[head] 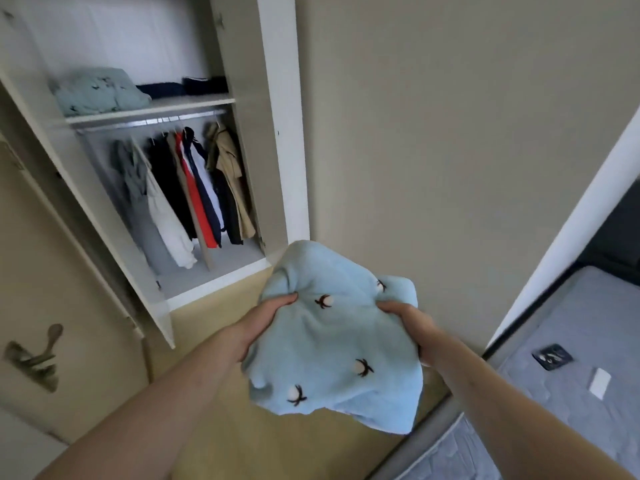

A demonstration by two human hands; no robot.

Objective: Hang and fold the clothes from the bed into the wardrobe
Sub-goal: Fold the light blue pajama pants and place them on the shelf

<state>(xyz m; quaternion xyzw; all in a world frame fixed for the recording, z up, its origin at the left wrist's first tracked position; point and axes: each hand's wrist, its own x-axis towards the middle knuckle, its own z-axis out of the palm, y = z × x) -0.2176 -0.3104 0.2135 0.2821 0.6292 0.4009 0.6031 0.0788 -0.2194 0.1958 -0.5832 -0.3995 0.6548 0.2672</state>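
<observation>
Blue fleece, a bundled garment (332, 341), sits pinched between the left hand (266, 323) and right hand (412, 327), fingers curled into each side to keep it together. Far left, the open wardrobe (284, 133) waits, its shelf (152, 109) holding folded clothes, probably its destination.

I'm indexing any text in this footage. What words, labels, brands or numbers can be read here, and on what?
No text can be read.
The dark tag on the mattress: pale marks, too blurred to read.
The white label beside it: looks blank.
The light blue garment held in the left hand and right hand: embroidered motifs only, no lettering.
</observation>
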